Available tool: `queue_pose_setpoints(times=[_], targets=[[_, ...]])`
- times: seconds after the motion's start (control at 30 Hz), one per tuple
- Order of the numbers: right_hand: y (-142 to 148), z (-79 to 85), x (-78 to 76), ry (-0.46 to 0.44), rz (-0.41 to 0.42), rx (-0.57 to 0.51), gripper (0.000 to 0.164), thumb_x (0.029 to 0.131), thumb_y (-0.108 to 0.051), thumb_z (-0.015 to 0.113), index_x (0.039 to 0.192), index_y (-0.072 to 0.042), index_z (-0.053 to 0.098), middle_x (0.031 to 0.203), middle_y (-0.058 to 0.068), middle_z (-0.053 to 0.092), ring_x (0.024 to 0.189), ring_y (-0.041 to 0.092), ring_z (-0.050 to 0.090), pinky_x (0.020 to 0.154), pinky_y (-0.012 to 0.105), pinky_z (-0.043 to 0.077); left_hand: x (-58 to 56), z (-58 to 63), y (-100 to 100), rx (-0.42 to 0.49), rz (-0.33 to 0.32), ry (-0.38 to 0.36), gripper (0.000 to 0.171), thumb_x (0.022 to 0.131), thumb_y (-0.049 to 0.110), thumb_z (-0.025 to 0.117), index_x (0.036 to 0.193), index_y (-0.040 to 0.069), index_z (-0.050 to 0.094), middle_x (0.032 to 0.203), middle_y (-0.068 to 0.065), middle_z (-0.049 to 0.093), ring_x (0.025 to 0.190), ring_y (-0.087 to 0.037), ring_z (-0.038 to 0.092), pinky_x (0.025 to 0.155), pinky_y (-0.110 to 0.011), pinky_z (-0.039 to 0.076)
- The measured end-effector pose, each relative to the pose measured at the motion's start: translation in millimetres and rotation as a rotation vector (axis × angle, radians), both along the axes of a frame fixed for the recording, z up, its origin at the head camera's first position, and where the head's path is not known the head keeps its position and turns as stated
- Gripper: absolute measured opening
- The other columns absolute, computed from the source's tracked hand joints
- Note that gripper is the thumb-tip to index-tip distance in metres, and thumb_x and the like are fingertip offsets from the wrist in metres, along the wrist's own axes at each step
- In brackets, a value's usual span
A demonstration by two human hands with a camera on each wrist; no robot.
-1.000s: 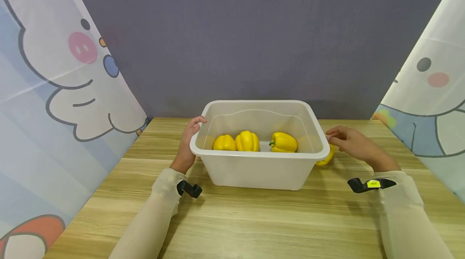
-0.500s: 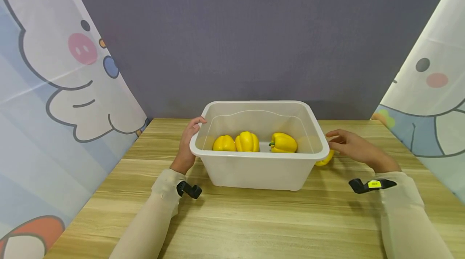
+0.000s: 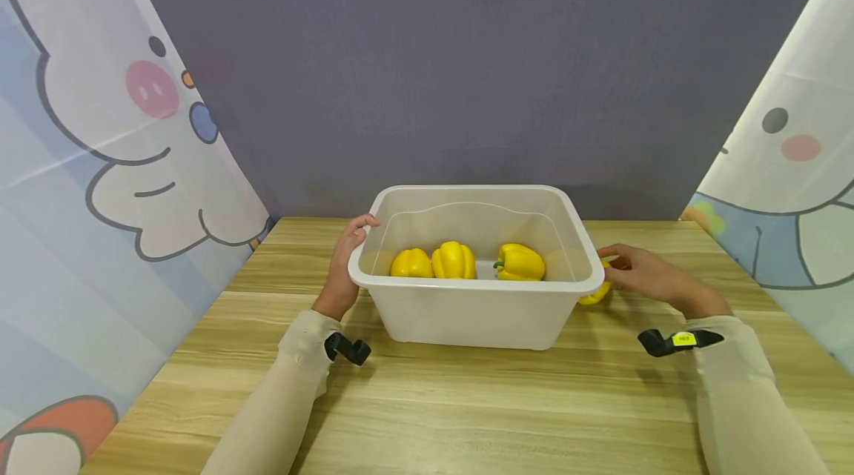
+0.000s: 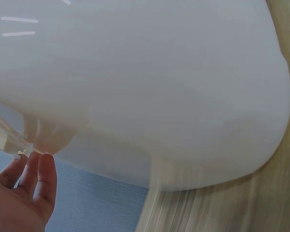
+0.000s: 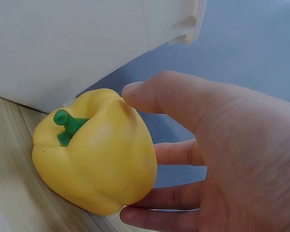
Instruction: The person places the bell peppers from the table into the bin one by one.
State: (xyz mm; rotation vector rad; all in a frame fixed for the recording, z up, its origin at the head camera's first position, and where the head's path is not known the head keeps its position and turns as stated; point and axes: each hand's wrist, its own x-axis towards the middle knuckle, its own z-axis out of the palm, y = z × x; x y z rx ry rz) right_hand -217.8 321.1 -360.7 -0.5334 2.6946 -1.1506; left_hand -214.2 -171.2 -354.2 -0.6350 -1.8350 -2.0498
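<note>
A white plastic bin [image 3: 467,316] stands on the wooden table, with three yellow bell peppers inside; one is the stemmed pepper [image 3: 521,262] on the right. My left hand [image 3: 345,266] grips the bin's left rim; in the left wrist view its fingertips [image 4: 47,169] press up under the rim. Just outside the bin's right wall another yellow bell pepper [image 5: 99,154] with a green stem sits on the table, close to the wall. My right hand [image 3: 650,278] holds it, thumb on the near side and fingers curled round behind. The bin's corner partly hides this pepper in the head view.
The wooden table [image 3: 427,408] extends in front of the bin. A dark grey panel [image 3: 467,67] rises behind the table's far edge. Printed cartoon cloths [image 3: 153,186] hang on both sides.
My right hand has shifted slightly down and closed its fingers on the pepper beside the bin. The left hand and the bin have stayed in place.
</note>
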Motion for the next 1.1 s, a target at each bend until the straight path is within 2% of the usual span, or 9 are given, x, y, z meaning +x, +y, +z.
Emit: queue_pose_setpoints(times=[0.17,0.4,0.67,0.83,1.1], targets=[[0.0,-0.9,0.1,-0.001,0.000,0.002,0.054,0.101,-0.030,0.060,0.140,0.004,0.046,0.122,0.024,0.062,0.106,0.033,0.062,0.085,0.045,0.053,0.2,1.1,0.5,0.000,0.002,-0.007,0.039,0.101,0.028,0.039,0.116,-0.006,0.047,0.122,-0.028,0.044,0.100,-0.033,0.049,0.083,-0.034,0.048],[-1.0,-3.9,-2.4,0.006,0.013,-0.010,0.056,0.099,-0.029,0.063,0.140,0.004,0.045,0.121,0.020,0.063,0.103,0.027,0.061,0.080,0.037,0.052,0.5,-0.5,-1.8,-0.009,-0.005,-0.014,0.031,0.101,0.031,0.040,0.114,0.006,0.054,0.120,-0.019,0.048,0.099,-0.033,0.051,0.082,-0.033,0.049],[-0.7,-8.0,-4.7,0.008,-0.002,-0.006,0.061,0.095,-0.028,0.068,0.142,0.003,0.044,0.119,0.018,0.063,0.101,0.025,0.060,0.079,0.035,0.051,0.5,-0.9,-2.9,-0.018,-0.007,-0.014,0.041,0.102,0.031,0.039,0.118,-0.005,0.047,0.122,-0.025,0.045,0.099,-0.033,0.051,0.081,-0.033,0.050],[-0.8,-10.6,-6.3,0.033,0.001,-0.005,0.062,0.094,-0.026,0.068,0.141,0.005,0.043,0.119,0.019,0.064,0.102,0.027,0.061,0.078,0.036,0.051,1.1,-0.8,-2.8,-0.006,-0.015,-0.018,0.037,0.102,0.029,0.039,0.117,-0.003,0.049,0.120,-0.024,0.046,0.098,-0.032,0.052,0.081,-0.033,0.050],[-1.9,-12.1,-5.4,0.039,-0.003,0.001,0.071,0.091,-0.028,0.072,0.144,0.005,0.039,0.120,0.019,0.062,0.102,0.028,0.059,0.080,0.038,0.049,0.0,-1.0,-2.5,-0.011,-0.020,-0.007,0.039,0.102,0.030,0.040,0.118,-0.004,0.048,0.119,-0.023,0.047,0.097,-0.032,0.052,0.080,-0.033,0.050]])
